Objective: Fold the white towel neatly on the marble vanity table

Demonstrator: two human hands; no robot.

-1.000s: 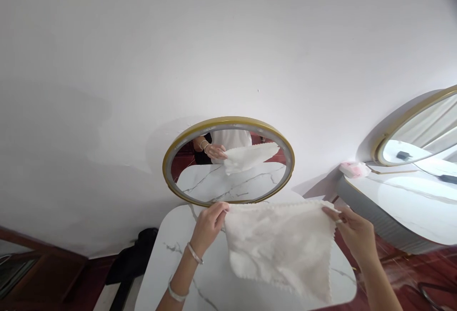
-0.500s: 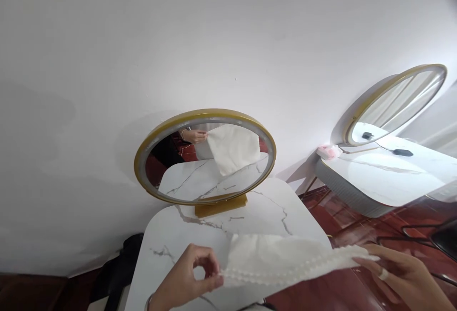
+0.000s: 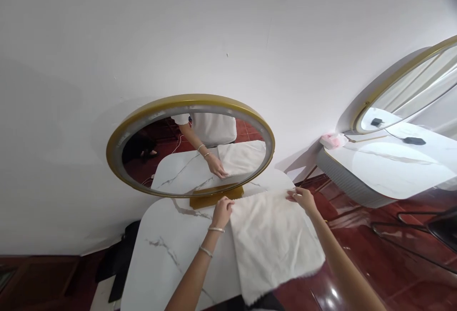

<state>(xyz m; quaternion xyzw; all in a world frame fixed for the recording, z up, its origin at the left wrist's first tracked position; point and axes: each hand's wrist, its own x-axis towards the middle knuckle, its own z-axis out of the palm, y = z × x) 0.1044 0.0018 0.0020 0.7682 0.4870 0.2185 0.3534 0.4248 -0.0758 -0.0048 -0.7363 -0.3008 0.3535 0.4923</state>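
Note:
A white cloth (image 3: 274, 242) lies spread over the right part of the marble-patterned table (image 3: 160, 254), its lower right part reaching past the table's edge. My left hand (image 3: 223, 212) pinches its far left corner, close to the mirror's gold base. At the far right corner, my right hand (image 3: 302, 198) has its fingers closed on the cloth. The round gold-framed mirror (image 3: 193, 151) stands at the back of the table and reflects a hand and the cloth.
To the right stands a second white table (image 3: 389, 168) with a round mirror (image 3: 410, 82), a pink and white packet (image 3: 333, 140) and a black object (image 3: 414, 141). A black chair (image 3: 442, 230) is at the right edge. Dark items lie left of the near table.
Both hands have moved forward toward the mirror with the cloth's corners. The cloth, earlier held up and folded toward me, is now laid out flat. The view has shifted slightly.

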